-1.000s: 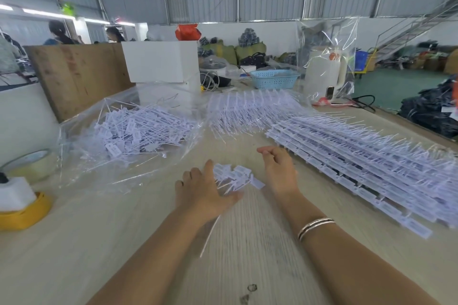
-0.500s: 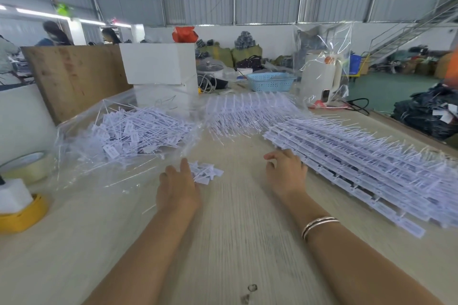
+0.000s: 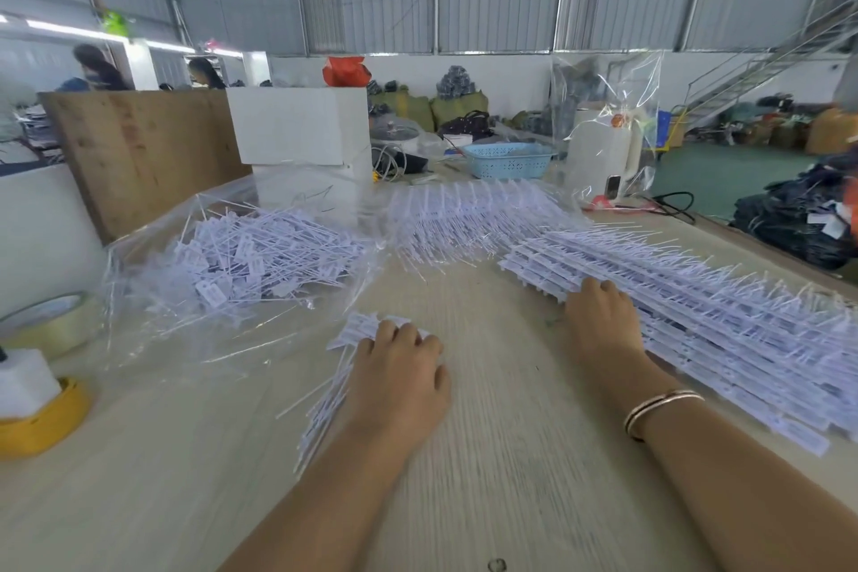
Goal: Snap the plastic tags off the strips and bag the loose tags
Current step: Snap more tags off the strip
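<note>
Two tape rolls [image 3: 44, 330] beside bag [image 3: 223, 339]

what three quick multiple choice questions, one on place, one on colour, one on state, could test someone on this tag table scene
1. Where is the clear bag of loose tags?
A. left of the left hand
B. right of the right hand
C. under the basket

2. What colour is the basket at the far end of the table?
A. red
B. light blue
C. black

3. What is the left hand doing?
A. hanging idle off the table
B. gripping the tape roll
C. lying on a small bunch of tags

Answers: 1 A, the bag lies at the table's left side. 2 B, its mesh wall is light blue. 3 C, tags stick out from under its fingers, while the right hand rests on the strips.
</note>
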`<action>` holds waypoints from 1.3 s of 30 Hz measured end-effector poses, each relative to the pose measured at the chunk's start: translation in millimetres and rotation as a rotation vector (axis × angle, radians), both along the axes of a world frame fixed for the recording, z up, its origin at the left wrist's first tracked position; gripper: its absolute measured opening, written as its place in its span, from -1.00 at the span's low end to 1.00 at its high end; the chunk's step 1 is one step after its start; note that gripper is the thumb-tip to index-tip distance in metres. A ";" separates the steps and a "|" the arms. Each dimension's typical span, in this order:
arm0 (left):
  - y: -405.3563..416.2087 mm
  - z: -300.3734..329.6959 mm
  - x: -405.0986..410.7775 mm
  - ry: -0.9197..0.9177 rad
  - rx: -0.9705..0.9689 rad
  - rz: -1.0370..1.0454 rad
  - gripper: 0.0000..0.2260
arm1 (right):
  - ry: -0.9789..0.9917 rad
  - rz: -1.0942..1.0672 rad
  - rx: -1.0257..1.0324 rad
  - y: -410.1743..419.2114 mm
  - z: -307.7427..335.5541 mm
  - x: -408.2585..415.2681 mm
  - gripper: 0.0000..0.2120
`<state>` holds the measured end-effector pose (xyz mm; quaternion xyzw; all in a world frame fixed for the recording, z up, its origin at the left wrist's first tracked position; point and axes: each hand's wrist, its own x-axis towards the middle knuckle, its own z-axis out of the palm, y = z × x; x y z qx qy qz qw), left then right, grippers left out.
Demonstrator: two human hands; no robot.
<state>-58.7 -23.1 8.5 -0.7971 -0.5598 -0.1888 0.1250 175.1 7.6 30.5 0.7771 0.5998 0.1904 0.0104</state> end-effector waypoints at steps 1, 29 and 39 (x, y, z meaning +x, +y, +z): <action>-0.2 0.3 0.5 -0.027 0.000 -0.037 -0.68 | -0.010 0.008 0.014 -0.9 0.6 -1.1 -0.75; 53.2 37.3 42.0 -1.429 -0.812 0.133 -0.69 | 0.917 0.544 0.270 -26.4 17.9 -69.0 -0.74; 40.1 13.3 12.8 -0.879 -0.531 -0.121 -0.72 | 0.804 0.418 0.301 8.6 4.3 -55.4 -0.63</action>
